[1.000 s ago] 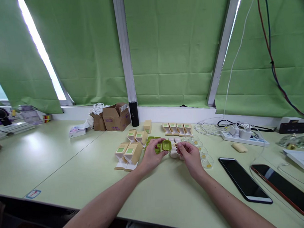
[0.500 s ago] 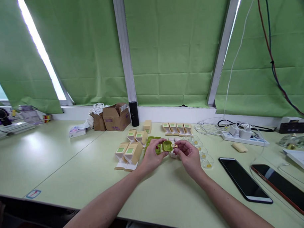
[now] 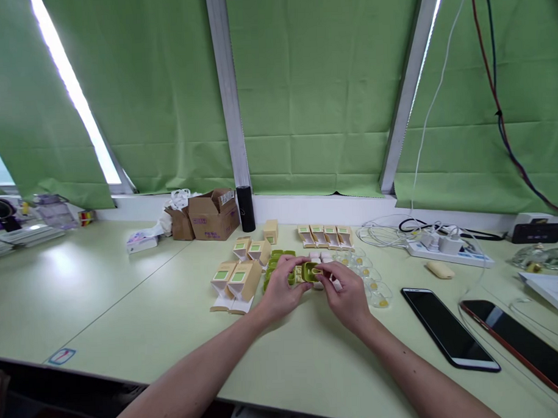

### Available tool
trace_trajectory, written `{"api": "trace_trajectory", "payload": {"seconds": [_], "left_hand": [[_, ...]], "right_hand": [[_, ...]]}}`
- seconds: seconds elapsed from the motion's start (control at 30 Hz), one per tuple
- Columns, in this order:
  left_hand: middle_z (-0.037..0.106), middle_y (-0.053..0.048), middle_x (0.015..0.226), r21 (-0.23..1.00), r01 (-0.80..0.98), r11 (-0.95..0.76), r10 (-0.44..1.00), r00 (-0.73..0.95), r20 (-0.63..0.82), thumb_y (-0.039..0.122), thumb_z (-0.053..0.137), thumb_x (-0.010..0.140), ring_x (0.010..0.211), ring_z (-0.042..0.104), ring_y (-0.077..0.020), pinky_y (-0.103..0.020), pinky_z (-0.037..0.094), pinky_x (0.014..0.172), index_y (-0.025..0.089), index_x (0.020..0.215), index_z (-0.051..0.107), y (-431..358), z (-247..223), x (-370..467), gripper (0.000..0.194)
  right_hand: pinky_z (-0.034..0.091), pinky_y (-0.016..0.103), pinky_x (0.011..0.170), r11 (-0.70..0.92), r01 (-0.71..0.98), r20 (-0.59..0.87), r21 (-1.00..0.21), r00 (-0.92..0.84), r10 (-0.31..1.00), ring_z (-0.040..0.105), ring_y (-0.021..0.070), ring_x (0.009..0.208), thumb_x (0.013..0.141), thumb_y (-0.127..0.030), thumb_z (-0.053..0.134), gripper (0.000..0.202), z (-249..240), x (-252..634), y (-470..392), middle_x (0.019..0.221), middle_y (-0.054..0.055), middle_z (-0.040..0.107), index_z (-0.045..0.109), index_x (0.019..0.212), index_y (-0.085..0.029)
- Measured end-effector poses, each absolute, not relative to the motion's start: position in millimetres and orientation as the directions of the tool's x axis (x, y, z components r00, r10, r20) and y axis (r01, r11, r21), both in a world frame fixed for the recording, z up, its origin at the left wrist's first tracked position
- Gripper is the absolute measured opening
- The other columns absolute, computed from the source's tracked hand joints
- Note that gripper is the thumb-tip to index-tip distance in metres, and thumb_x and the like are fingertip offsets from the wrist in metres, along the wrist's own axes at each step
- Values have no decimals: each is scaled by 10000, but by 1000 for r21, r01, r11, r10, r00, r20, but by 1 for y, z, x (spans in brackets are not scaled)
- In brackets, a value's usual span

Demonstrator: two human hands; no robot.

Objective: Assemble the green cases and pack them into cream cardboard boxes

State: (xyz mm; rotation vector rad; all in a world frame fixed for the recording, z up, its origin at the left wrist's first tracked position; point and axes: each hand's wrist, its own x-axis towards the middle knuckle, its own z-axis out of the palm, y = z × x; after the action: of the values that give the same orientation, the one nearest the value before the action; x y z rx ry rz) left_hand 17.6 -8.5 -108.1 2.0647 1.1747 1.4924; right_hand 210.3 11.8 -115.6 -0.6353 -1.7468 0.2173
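My left hand is closed around the edge of a small olive-green square case, its hollow facing me. My right hand pinches a small cream piece that looks ring-shaped, right at the hollow of the case; whether it touches the bottom I cannot tell. Behind my left hand lie several more green cases. Small white blocks are partly hidden behind my right hand. Just right of it stand clear plastic cups with yellow spots in them.
Small tan cartons with raised flaps stand left of my hands, and a row of similar cartons sits behind. Farther back are a cardboard box and a black cylinder. Phones and a power strip lie on the right.
My right hand has moved slightly left, bringing the cream piece from beside the green case over its hollow. The case has shifted a little right and tilted.
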Motion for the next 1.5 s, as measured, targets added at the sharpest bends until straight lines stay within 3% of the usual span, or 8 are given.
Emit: {"api": "trace_trajectory", "payload": {"seconds": [0.17, 0.53, 1.5], "left_hand": [[650, -104, 1181, 627, 434, -647, 736, 138, 663, 117, 814, 832, 1174, 623, -279, -446, 561, 1033, 236, 1271, 703, -11, -108, 19, 468], [673, -99, 1132, 532, 472, -702, 671, 191, 716, 175, 806, 868, 1153, 598, -281, -455, 568, 989, 228, 1290, 702, -11, -109, 18, 438], [758, -116, 1132, 470, 458, -755, 618, 256, 744, 147, 806, 865, 1154, 581, -305, -489, 548, 1004, 221, 1321, 718, -10, -109, 16, 470]], "right_hand": [[517, 342, 686, 833, 497, 907, -244, -188, 378, 645, 216, 805, 1016, -198, 601, 172, -116, 212, 13, 981, 92, 692, 764, 1058, -233], [383, 346, 637, 821, 564, 906, -90, -296, 302, 552, 205, 735, 1047, -167, 570, 179, -115, 214, 14, 801, 51, 647, 729, 980, -213], [383, 358, 648, 830, 557, 891, -20, -367, 268, 517, 213, 705, 1046, -173, 573, 187, -116, 215, 17, 714, 37, 651, 728, 955, -227]]}}
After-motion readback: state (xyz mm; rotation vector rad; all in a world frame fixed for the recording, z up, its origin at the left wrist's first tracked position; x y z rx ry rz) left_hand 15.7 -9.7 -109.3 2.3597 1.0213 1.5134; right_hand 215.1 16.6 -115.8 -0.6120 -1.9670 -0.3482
